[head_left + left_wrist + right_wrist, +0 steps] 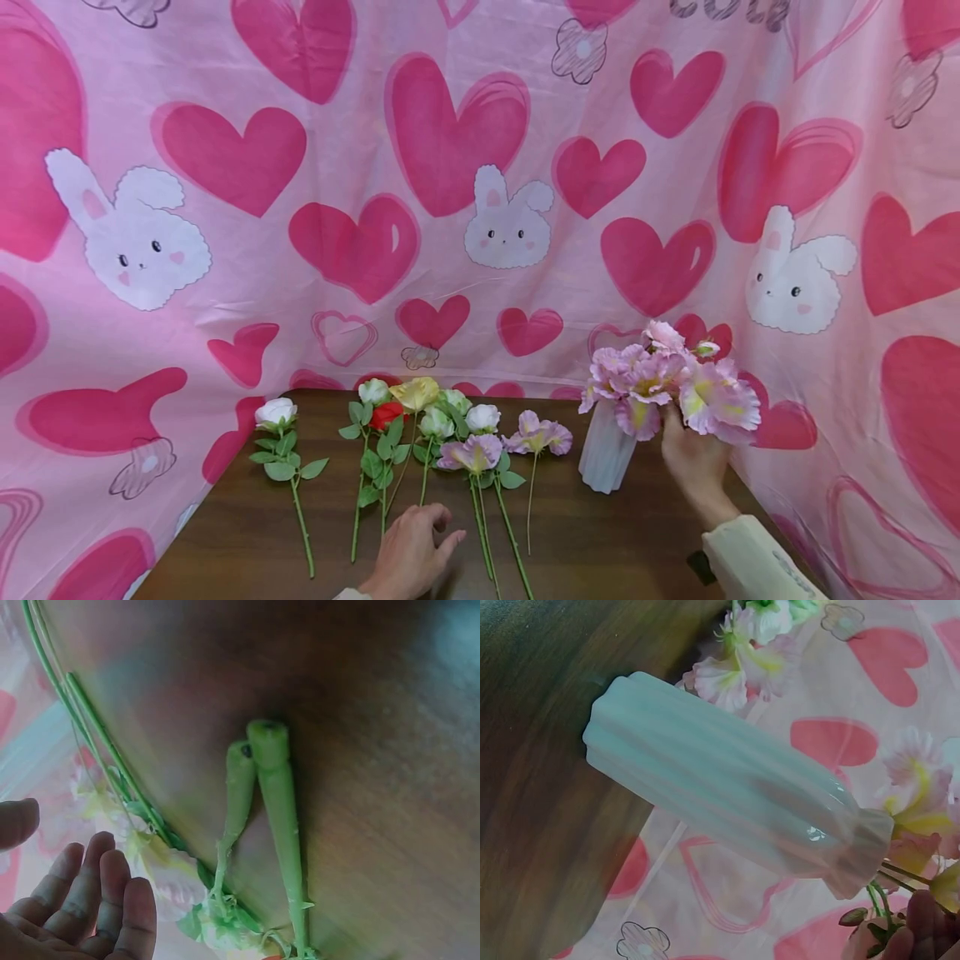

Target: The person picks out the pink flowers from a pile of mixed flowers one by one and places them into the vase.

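Note:
My right hand (pixel 693 458) is at the pink and lilac flowers (pixel 645 375) standing in a pale ribbed vase (pixel 606 454). In the right wrist view its fingertips (pixel 924 919) pinch close under the blooms, beside the vase mouth; part of the grip is hidden by petals. My left hand (pixel 415 550) hovers low over the table front, fingers loosely bent and holding nothing. Cut stem ends (pixel 270 750) lie near it in the left wrist view. Beyond it are a red rose (pixel 387 415), a yellow flower (pixel 415 393) and a lilac flower (pixel 472 454).
A white rose (pixel 276 412) lies apart at the left of the brown table (pixel 225 533). Another lilac flower (pixel 537 435) lies between the row and the vase. A pink curtain (pixel 450 275) with hearts and rabbits hangs behind and at both sides.

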Demonstrator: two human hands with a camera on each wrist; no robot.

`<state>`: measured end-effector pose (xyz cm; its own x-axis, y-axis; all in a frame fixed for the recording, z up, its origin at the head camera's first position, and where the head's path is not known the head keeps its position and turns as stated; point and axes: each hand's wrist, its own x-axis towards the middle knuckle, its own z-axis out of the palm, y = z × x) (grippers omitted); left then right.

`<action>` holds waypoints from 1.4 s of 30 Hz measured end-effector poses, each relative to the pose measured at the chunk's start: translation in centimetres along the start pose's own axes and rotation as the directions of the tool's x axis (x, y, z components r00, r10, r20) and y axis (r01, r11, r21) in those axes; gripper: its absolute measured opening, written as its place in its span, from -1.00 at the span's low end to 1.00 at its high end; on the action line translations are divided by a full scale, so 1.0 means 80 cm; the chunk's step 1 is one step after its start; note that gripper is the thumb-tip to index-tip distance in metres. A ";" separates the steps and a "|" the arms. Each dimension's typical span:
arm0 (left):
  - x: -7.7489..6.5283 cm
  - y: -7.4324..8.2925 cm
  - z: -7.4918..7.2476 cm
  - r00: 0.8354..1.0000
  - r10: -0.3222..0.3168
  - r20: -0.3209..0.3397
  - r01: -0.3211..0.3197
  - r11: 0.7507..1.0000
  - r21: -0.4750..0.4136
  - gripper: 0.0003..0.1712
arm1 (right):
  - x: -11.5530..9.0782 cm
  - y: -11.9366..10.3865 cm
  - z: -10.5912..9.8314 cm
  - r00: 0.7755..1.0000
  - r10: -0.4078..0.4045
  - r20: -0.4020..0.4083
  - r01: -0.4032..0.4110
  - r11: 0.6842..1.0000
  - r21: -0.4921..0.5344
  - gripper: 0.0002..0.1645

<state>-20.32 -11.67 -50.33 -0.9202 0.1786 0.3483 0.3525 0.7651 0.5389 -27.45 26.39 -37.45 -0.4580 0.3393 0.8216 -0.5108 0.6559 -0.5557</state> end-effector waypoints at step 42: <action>0.001 0.004 0.002 0.999 -0.025 0.035 0.025 1.000 -0.008 -0.77 | -0.015 0.047 0.042 0.992 -0.030 0.123 0.031 1.000 -0.005 -0.37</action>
<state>-20.29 -11.33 -50.28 -0.9341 0.1807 0.3080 0.3304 0.7644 0.5537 -31.22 26.20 -40.94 -0.5287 0.2338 0.8160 -0.5208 0.6697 -0.5293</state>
